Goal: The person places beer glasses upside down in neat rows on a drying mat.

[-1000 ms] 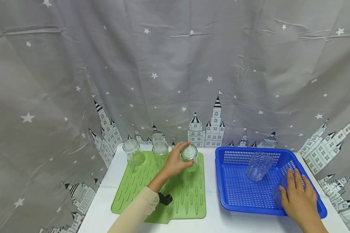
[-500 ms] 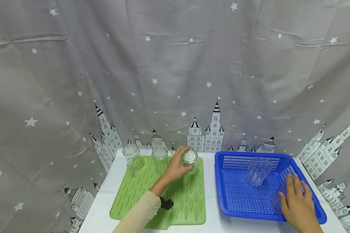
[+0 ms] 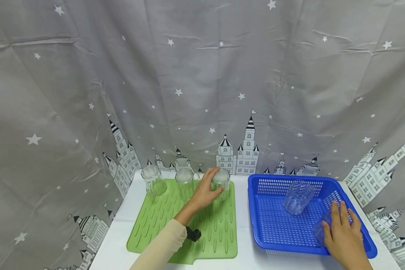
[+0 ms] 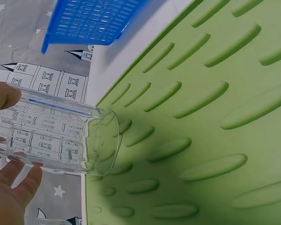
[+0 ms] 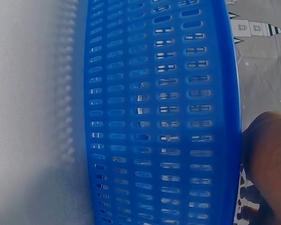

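Note:
On the green ribbed mat (image 3: 219, 240), a clear drinking glass (image 3: 224, 187) stands upside down, base up. My left hand (image 3: 204, 190) holds it from the left, thumb on the near side and fingers behind. In the left wrist view the rim of this glass (image 4: 107, 140) is at the mat's edge. Two more upturned glasses stand to the left: one with a handle (image 3: 156, 183) and another (image 3: 185, 185) beside my hand. My right hand (image 3: 345, 234) lies over a clear patterned glass (image 3: 320, 230) in the blue basket (image 3: 256, 225), fingers extended and thumb spread; they partly hide the glass.
A second patterned glass (image 3: 298, 198) leans in the basket's back part. A strip of white table (image 3: 243, 225) separates mat and basket. Behind the table hangs a grey curtain (image 3: 202, 75) with castles and stars.
The glass at my left hand now stands slightly farther right against my fingers, its base tipped back a little. My right hand stays over its glass; the head view has shifted slightly.

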`<state>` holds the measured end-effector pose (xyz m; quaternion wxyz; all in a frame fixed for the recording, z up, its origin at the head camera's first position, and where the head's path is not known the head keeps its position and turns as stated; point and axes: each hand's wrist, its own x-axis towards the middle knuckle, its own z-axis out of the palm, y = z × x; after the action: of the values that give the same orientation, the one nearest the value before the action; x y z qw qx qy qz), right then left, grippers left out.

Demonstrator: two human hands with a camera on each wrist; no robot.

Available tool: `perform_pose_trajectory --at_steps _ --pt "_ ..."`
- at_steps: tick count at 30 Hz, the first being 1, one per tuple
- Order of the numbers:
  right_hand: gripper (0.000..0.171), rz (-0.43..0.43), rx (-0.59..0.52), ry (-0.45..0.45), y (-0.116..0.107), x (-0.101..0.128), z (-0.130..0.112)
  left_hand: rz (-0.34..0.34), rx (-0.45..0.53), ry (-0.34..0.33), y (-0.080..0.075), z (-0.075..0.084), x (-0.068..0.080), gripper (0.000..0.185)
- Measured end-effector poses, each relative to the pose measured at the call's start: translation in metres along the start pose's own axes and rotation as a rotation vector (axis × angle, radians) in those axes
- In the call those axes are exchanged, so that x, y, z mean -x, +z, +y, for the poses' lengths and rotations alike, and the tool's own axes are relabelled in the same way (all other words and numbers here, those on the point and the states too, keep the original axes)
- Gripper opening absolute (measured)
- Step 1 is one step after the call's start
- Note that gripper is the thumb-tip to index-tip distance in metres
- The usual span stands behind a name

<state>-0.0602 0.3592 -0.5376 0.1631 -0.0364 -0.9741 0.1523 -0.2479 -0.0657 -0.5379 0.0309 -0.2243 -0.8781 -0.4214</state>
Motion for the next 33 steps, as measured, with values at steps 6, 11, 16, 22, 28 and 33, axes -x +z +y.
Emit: perform_pose_trajectory --at_steps 6,11,16,22,28,33 --pt "0.071 -0.003 0.005 0.003 0.000 0.000 -0.002 0.001 0.000 0.013 -0.002 -0.001 0.003 0.084" --pt "0.072 -0.027 0.003 0.009 0.000 0.002 -0.002 -0.007 -0.016 0.007 -0.004 -0.003 0.010 0.088" --pt "0.071 -0.007 -0.005 0.005 0.000 0.001 -0.004 -0.008 -0.013 -0.008 -0.012 -0.003 0.020 0.091" --pt "0.071 -0.001 -0.009 0.010 -0.001 0.000 -0.004 -0.029 -0.083 -0.015 -0.026 -0.001 0.032 0.094" --pt "0.071 0.008 -0.010 0.006 -0.002 0.000 -0.003 -0.034 -0.067 0.011 -0.036 0.000 0.043 0.093" --pt "0.072 0.009 -0.012 -0.004 -0.001 0.000 -0.003 -0.042 -0.072 0.005 -0.040 -0.005 0.056 0.088"
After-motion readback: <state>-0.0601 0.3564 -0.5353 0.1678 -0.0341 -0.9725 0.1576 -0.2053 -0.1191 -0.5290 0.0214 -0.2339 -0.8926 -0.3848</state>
